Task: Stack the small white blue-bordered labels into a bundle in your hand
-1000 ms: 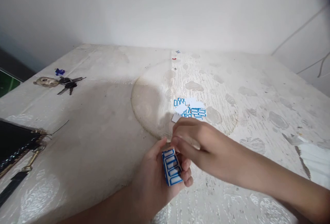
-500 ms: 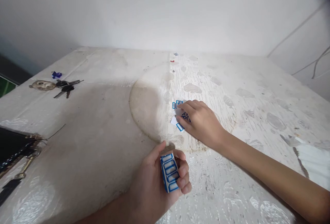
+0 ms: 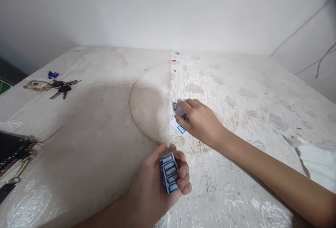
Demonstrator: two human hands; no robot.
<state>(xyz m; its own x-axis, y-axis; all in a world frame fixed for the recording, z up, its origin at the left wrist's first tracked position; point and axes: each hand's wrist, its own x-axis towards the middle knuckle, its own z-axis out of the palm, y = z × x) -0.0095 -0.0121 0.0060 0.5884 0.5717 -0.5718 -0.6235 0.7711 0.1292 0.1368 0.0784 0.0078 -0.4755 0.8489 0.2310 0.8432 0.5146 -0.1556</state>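
In the head view, my left hand is near the front of the table, fingers curled round a small white box with blue-outlined rectangles on its face. Farther out, my right hand reaches in from the right, palm down. Between its thumb and forefinger is a piece of paper with dark blue marks, partly hidden by the fingers. A white paper slip with a blue outline lies under the thumb. Another blue-outlined slip shows just past the fingertips.
Keys on a pale fob and a shiny blue scrap lie at the left. A black case with a metal clip is at the left edge. Small scraps, one red, lie near the wall. White paper is at the right.
The whole view has shifted slightly, moving things a little left in the picture. More of the white slip shows under my right thumb. My left hand keeps its hold on the box.
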